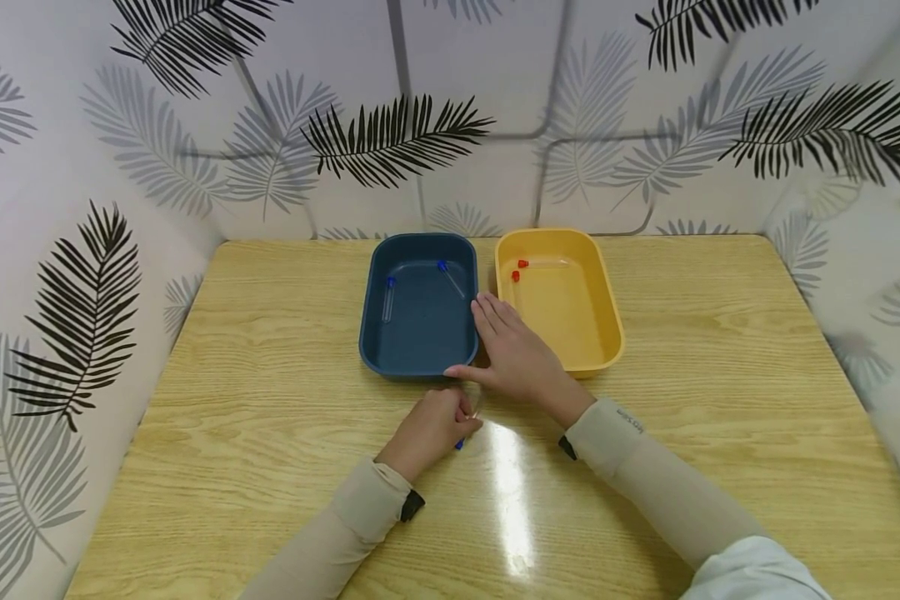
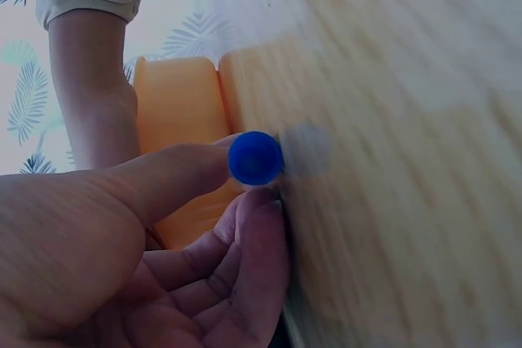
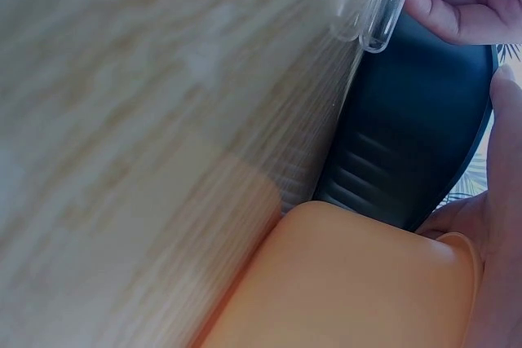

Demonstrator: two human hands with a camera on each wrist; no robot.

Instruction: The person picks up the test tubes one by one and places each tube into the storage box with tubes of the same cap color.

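My left hand [image 1: 431, 427] pinches a clear test tube [image 3: 382, 14] with a blue cap [image 2: 254, 158] between thumb and fingers. The tube is just above or on the table, in front of the dark blue bin [image 1: 412, 372]; its cap points toward me. My right hand [image 1: 521, 358] touches the near right corner of that bin, fingers fairly straight along the right rim and thumb spread along the front. Inside the blue bin lie two blue-capped tubes [image 1: 388, 302]. The yellow bin [image 1: 613, 337], right beside it, holds two red-capped tubes [image 1: 522, 264].
Both bins stand side by side on the wood-grain table [image 1: 720, 350], toward its back edge. A leaf-patterned cloth [image 1: 450, 167] hangs behind and along both sides. My right forearm [image 1: 667, 483] crosses the table in front of the yellow bin.
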